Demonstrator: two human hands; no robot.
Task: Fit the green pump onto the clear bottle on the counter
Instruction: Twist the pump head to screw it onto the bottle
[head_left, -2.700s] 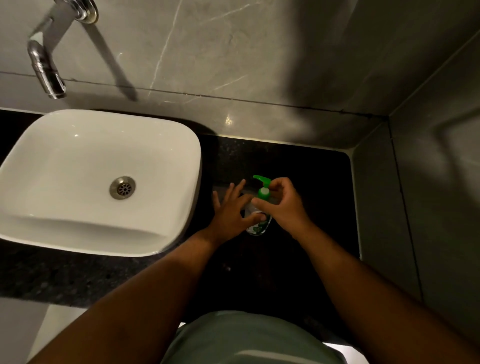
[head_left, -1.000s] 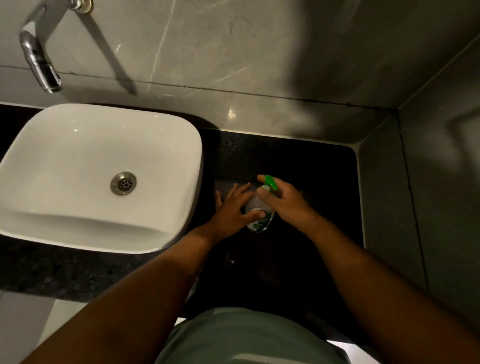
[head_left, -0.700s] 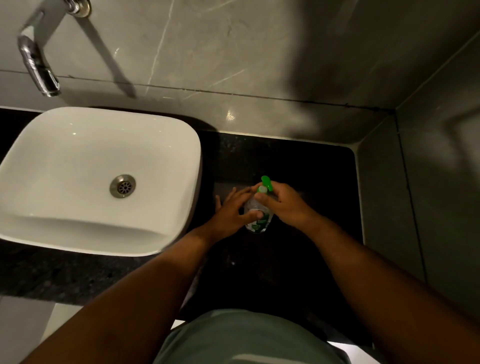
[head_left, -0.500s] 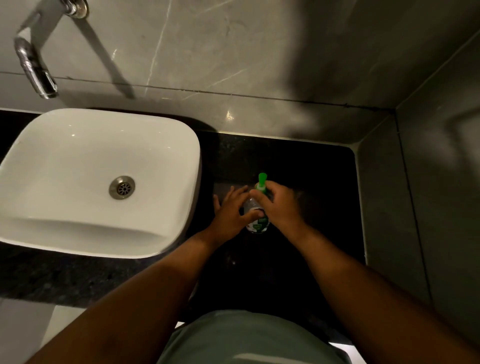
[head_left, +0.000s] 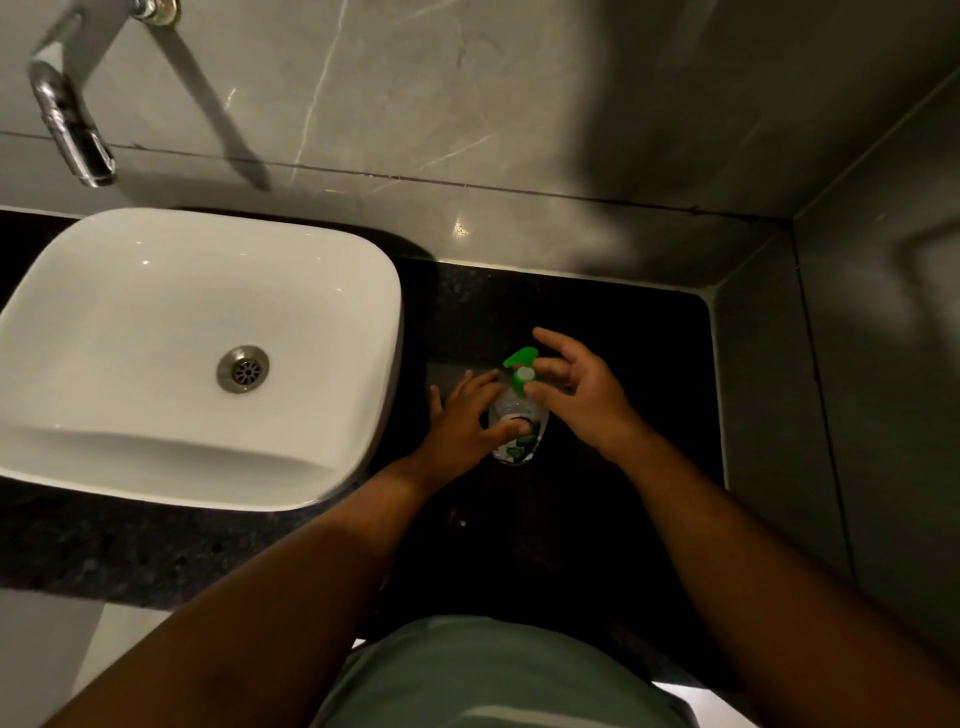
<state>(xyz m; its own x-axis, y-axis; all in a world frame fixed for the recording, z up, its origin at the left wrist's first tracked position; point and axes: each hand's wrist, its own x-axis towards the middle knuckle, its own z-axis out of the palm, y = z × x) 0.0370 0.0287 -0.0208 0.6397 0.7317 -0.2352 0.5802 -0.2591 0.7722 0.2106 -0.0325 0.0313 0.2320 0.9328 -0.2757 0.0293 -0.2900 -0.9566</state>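
The white sink (head_left: 197, 353) sits on the left of the dark bench (head_left: 597, 519). Your left hand (head_left: 465, 423) wraps its grip around the clear bottle (head_left: 517, 421) standing there. Your right hand (head_left: 582, 389) is open, thumb touching the green pump (head_left: 519, 366) on top.

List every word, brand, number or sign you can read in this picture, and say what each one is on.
No text can be read anywhere.
Clear bottle: a green and white label sits low on its front, but the print is too small and blurred to read, and the left hand covers part of it.
Green pump, white sink, tap, wall tiles: no writing visible.
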